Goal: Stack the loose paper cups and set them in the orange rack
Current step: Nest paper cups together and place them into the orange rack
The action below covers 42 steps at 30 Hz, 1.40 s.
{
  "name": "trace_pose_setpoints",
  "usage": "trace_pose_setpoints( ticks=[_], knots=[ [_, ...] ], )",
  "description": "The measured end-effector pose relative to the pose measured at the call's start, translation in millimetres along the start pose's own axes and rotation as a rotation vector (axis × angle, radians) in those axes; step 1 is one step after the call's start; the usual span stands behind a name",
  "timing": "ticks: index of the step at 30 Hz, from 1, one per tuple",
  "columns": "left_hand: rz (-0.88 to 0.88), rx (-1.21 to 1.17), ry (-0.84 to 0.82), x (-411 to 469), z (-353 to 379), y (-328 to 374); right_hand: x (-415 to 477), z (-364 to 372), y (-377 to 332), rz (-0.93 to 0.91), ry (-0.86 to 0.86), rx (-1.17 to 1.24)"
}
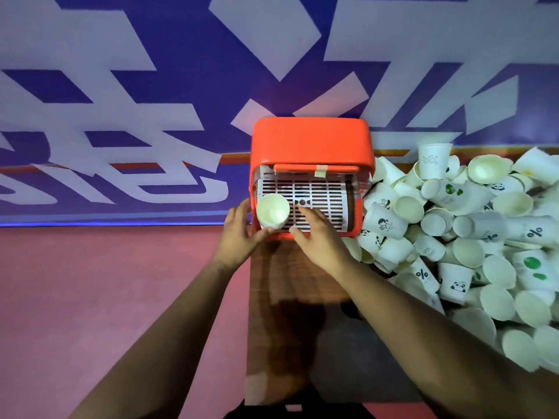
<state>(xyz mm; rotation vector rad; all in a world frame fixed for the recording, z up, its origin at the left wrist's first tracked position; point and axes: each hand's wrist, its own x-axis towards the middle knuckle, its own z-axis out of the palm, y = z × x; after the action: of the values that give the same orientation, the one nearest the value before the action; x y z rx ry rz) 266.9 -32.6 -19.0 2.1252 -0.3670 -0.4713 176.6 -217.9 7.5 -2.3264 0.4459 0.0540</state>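
Observation:
The orange rack [308,140] stands on a wooden table, with a white slotted tray [317,192] inside it. A stack of white paper cups [272,211] stands in the tray's front left corner, mouth up. My left hand [242,231] is at the rack's front left corner. Its fingers reach up outside the left wall and its thumb touches the stack's lower side. My right hand [317,234] lies flat on the tray's front part, just right of the stack, fingers straight. A big heap of loose paper cups [472,237] covers the table to the right.
The wooden table [290,282] is narrow, and its left edge runs in line with the rack's left side. Red floor [106,282] lies to the left. A blue and white patterned wall [151,86] rises behind the rack.

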Motion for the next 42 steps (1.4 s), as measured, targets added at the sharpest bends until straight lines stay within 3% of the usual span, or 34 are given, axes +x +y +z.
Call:
trace_pose_setpoints(
  ticks=[3,5,11,19,28,31,37,42],
  knots=[
    [-0.049,-0.078,0.097,-24,1,3,-31,-28,11,0.034,0.043,-0.045],
    [-0.058,-0.12,0.075,-42,5,9,-57,-50,23,0.039,0.119,-0.039],
    [0.058,-0.092,-0.225,-85,56,24,-140,-94,77,0.116,0.302,-0.065],
    [0.116,0.048,-0.634,-118,157,56,-221,-94,142,0.299,0.245,-0.157],
    [0.192,0.198,-0.602,-119,222,67,-246,-54,169,0.331,0.046,-0.286],
    [0.2,0.197,-0.57,-122,225,66,-238,-51,173,0.313,0.063,-0.308],
    [0.135,0.021,-0.474,-134,187,67,-240,-60,170,0.262,0.052,-0.366],
    [0.035,-0.117,-0.307,-126,130,79,-222,-103,121,0.173,0.075,-0.112]
  ],
)
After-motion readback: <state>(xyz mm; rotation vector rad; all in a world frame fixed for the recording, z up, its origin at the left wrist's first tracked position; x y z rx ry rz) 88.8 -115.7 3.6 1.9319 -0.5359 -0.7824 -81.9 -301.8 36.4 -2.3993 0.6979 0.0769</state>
